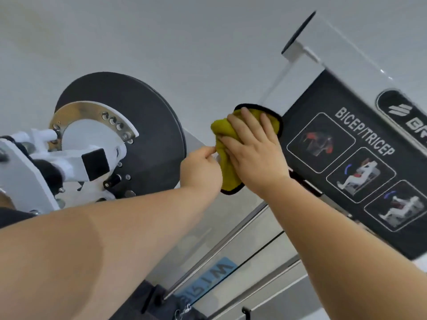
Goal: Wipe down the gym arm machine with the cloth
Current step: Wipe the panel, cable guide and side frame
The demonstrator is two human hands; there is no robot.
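- Left forearm, entering from 8 o'clock and reaching toward centre; bare, nearest the camera.
- Right forearm, entering from 4 o'clock and rising to centre.
- Left hand (200,168), just left of centre: fingers (209,152) curled, with thumb and fingertip pinching the near edge of the cloth.
- Right hand (255,155), just right of centre: fingers (248,116) straight and spread, palm flat on the cloth and pressing it to the machine; no curl round it.
- Cloth (223,130), yellow-green with black trim, at centre: bunched between the two hands, its edges showing at 12 and 6 o'clock of the right hand. It lies against the left edge of the upright housing.
- Guide rods (219,245), polished steel, running from 6 o'clock up toward centre; a thin black cable beside them.
- Blue label (208,280), at 6 o'clock; print not legible with certainty.
- Placard (342,158), black, at 3 o'clock, headed BICEP/TRICEP, with three exercise diagrams.
- Pulley disc (143,105), black, at 9 o'clock, fronted by a chrome pin plate and white bracket.
- Gym arm machine (360,65), white housing, at 1 o'clock, under a pale ceiling.
- Progress, by judgement: wiping is under way at the housing edge. No streaks or damp show what is finished; placard, rods, disc and bracket look left to do.
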